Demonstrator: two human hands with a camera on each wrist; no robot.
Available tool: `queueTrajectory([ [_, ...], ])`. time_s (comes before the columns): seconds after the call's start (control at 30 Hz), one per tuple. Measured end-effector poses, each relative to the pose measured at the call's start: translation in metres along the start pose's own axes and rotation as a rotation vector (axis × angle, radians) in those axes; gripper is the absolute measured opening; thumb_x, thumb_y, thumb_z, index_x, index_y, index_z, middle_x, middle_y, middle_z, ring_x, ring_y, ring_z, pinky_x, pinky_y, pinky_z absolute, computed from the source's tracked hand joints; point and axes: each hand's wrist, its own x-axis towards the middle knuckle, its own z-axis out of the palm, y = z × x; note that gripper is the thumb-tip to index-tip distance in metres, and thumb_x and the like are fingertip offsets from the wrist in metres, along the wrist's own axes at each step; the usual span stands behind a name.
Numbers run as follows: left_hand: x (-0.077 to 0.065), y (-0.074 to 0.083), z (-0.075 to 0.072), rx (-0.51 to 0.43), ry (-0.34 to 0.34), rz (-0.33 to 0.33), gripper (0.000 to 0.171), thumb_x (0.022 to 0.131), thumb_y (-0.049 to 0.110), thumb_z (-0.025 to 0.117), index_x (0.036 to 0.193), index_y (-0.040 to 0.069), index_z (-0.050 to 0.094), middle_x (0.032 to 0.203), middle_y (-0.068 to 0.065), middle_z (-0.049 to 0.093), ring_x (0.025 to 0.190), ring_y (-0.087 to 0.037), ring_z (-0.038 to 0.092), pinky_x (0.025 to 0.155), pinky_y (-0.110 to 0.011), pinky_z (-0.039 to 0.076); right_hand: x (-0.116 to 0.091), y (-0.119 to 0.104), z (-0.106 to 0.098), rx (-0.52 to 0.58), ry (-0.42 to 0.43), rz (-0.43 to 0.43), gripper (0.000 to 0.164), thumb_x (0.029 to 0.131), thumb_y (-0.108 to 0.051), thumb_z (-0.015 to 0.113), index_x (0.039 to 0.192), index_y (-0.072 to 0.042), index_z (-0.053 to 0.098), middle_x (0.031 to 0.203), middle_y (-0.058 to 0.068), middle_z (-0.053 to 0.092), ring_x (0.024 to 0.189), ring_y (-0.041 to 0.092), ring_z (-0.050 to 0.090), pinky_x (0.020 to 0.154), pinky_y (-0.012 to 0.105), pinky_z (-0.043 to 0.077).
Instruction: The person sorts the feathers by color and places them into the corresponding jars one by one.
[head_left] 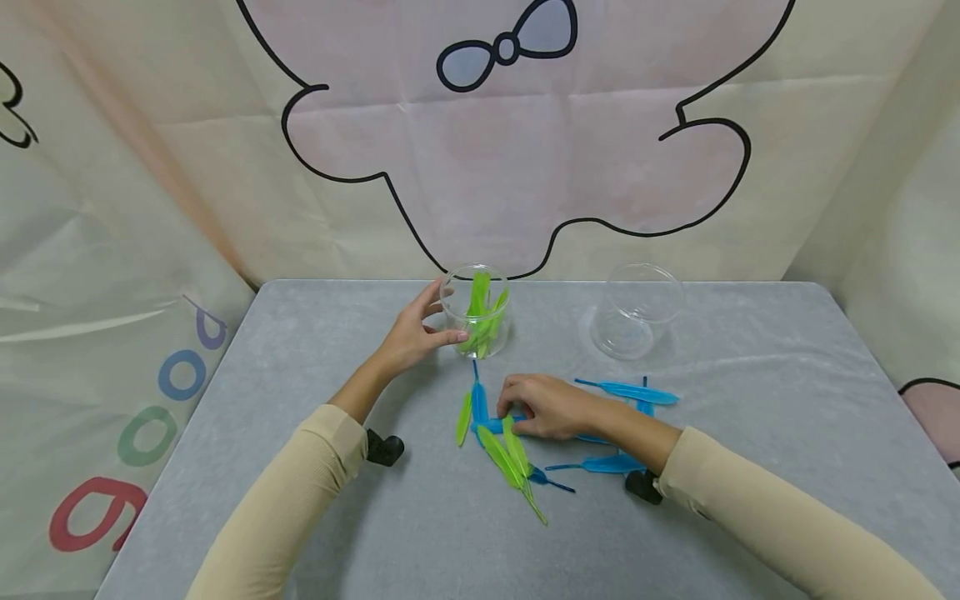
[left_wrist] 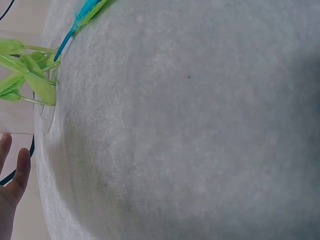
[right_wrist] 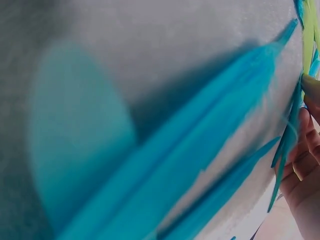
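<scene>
Behind grey tabletop (head_left: 420, 533), printed backdrop (head_left: 525, 158).

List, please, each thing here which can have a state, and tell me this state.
Left cup: open-topped, holding bunched green feathers.
Right cup: upright, open-topped, no feathers visible inside.
Loose green feathers: lying out of the cup, some across blue ones.
Blue feathers: lying loose, some overlapping.
Left hand: thumb and fingers spread at the left cup.
Right hand: fingers curled among feathers; firm pinch unclear.
</scene>
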Motion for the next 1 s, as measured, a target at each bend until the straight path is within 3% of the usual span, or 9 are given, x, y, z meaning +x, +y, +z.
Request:
queueTrajectory([
  [0.37,0.0,0.0011,0.0,-0.004,0.001,0.007,0.095,0.084,0.016,0.082,0.159,0.019,0.023,0.155,-0.016,0.039,0.136,-0.035,0.044,0.094,-0.051,0.051,0.0048,0.0012,0.0023,0.01,0.028,0.009,0.008,0.09,-0.009,0.072,0.095,-0.016,0.073,0.094,-0.007,0.06,0.068,0.004,0.05,0.066,0.024,0.047],
  [0.63,0.0003,-0.0005,-0.0012,-0.004,0.001,-0.003,0.095,0.084,0.02,0.082,0.159,0.02,0.024,0.154,-0.014,0.04,0.136,-0.033,0.045,0.095,-0.05,0.05,0.006,0.0003,0.0034,-0.015,0.056,-0.026,0.009,0.09,-0.008,0.071,0.088,-0.017,0.072,0.09,-0.007,0.06,0.069,0.003,0.05,0.067,0.024,0.046],
  [1.0,0.0004,-0.0001,-0.0021,-0.008,-0.003,0.009,0.095,0.084,0.016,0.082,0.159,0.014,0.024,0.154,-0.014,0.04,0.136,-0.035,0.044,0.094,-0.052,0.05,0.005,0.0003,0.0018,-0.007,0.069,-0.04,0.011,0.092,-0.008,0.069,0.086,-0.018,0.071,0.086,-0.01,0.059,0.071,0.004,0.051,0.068,0.024,0.048],
])
